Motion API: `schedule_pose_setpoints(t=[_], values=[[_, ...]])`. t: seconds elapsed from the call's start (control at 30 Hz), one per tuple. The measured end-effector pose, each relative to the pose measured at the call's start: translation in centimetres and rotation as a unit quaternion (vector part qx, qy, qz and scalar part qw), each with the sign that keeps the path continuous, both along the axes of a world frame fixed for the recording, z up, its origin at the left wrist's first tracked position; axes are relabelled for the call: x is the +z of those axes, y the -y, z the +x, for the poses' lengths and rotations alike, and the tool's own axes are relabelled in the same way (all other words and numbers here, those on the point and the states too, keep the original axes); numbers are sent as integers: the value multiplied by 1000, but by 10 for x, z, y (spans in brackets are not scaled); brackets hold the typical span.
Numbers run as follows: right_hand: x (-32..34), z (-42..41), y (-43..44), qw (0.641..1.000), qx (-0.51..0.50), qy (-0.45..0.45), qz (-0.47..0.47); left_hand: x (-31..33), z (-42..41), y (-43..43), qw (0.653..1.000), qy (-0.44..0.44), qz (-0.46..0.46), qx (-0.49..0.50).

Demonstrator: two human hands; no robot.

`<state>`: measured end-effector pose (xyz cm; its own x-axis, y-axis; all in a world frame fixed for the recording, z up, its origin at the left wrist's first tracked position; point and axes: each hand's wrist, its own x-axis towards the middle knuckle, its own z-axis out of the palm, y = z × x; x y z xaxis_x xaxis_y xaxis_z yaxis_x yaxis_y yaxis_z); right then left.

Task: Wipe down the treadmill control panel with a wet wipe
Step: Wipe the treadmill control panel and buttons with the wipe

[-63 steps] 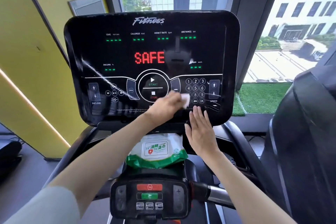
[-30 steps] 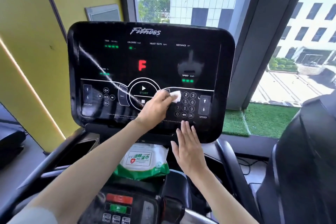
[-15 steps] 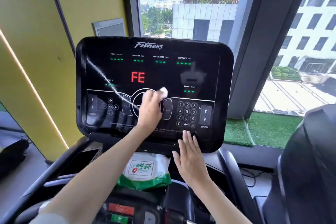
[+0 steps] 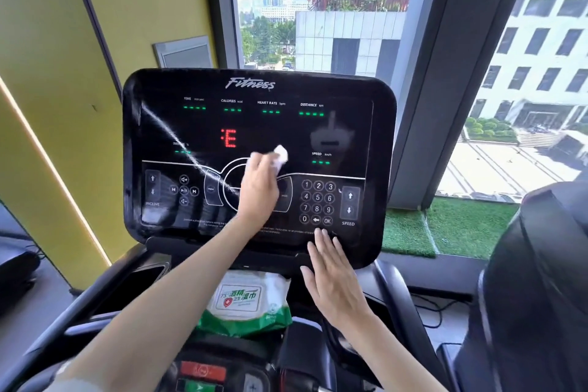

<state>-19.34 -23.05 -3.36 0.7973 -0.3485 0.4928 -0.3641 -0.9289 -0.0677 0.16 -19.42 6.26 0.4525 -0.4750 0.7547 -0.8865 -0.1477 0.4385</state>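
Head view: the treadmill control panel (image 4: 286, 130) is a glossy black slab with rounded corners, tilted back, filling the middle of the frame. "Fitness" runs along its top, green dashes sit under the readout labels, and a red letter E (image 4: 229, 138) glows near the centre. A pale streak (image 4: 171, 134) crosses the left half on a slant. The left hand (image 4: 259, 188) lies over the round start dial, its fingers curled round a small bunched white wet wipe (image 4: 280, 156) pressed to the glass just above the dial; the wipe is blurred. The right hand (image 4: 334, 277) is flat, fingers straight and close together, holding nothing, with its fingertips on the panel's lower edge just below the number keypad (image 4: 318, 202).

The room has a yellow wall (image 4: 63, 73) on the left and a tall window (image 4: 350, 9) behind the panel, showing buildings and trees. A strip of green artificial turf (image 4: 445, 226) lies along the sill at right.

A green and white pack of wipes (image 4: 246, 299) sits in the tray under the panel, between the two forearms. Below it a small lower console (image 4: 203, 372) shows a red and a green button. A dark neighbouring machine (image 4: 541, 264) fills the right edge. The left forearm covers part of the panel's lower middle.
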Motion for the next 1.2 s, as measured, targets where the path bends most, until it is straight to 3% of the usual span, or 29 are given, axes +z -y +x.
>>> schedule_pose_setpoints(t=[0.07,0.1,0.2,0.3,0.37,0.47,0.53,0.6,0.7,0.77,0.87,0.93,1.0,1.1,1.13,1.2], values=[[3,-9,6,999,-1,41,18,13,-14,17,995,-66,-57,52],[4,-14,10,998,-11,58,25,13,-25,24,996,-54,-55,45],[2,-27,20,996,-41,72,33,-15,-59,31,987,102,95,-75],[-1,-37,28,997,-50,58,22,-34,-51,12,920,235,224,-218],[0,-42,32,997,-45,65,3,-24,-31,4,934,219,201,-198],[2,-42,39,994,-34,93,-55,-1,-16,16,995,70,42,-54],[5,-40,39,992,-38,105,-65,4,-33,33,1000,24,2,-7],[8,-40,37,991,-56,101,-64,-5,-56,41,992,77,66,-69],[6,-41,38,994,-57,83,-35,-32,-62,27,919,252,215,-215],[2,-41,41,997,-49,63,-15,-29,-47,18,894,291,244,-239],[-2,-39,43,998,-50,41,1,-6,-32,25,965,162,144,-147],[-1,-38,43,998,-47,40,10,3,-43,33,993,57,63,-82],[0,-38,42,998,-43,38,13,-6,-60,33,985,77,111,-111],[1,-41,46,999,-29,39,0,-30,-65,16,911,233,250,-231],[1,-42,49,999,-22,36,-15,-27,-57,14,908,244,251,-232],[0,-44,55,998,-9,30,-55,-9,-43,18,950,174,197,-170]])
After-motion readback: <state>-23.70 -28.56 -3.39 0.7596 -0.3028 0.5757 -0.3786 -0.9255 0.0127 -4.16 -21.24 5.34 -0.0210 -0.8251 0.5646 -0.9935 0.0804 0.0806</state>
